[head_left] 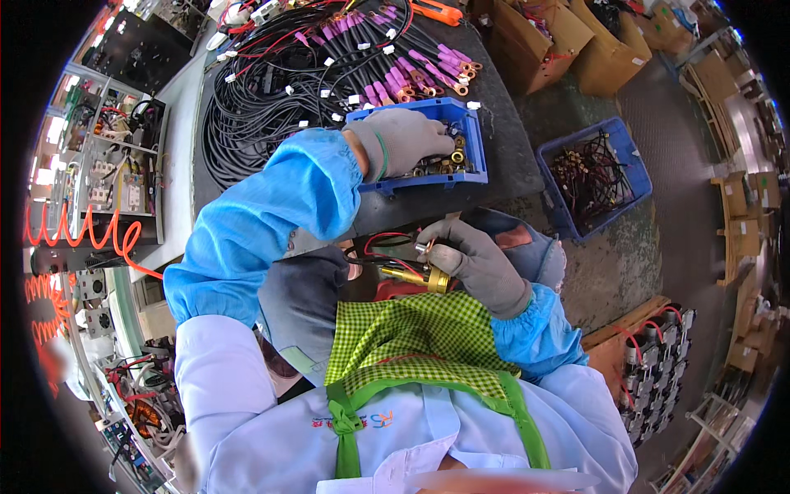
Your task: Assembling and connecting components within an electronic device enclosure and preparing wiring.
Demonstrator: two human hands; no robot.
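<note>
My left hand (405, 142), in a grey glove, reaches into a blue plastic bin (381, 188) of small brass and dark metal fasteners (457, 155). Its fingers are bent together among the parts, and what they pinch is hidden. Over my lap, my gloved right hand (484, 259) is closed, pinching a small silver bolt-like piece (423, 246) with a copper-coloured ring beside it. Just below that hand is a gold-coloured metal cylinder (436, 281), next to black and red wires (388, 259).
Black cables with purple sleeves and copper lugs (403, 82) cover the far bench (514, 148). A blue crate (594, 177) of wires and cardboard boxes (539, 49) stand on the right. An orange coiled hose (90, 235) hangs left, near an open metal cabinet (123, 165).
</note>
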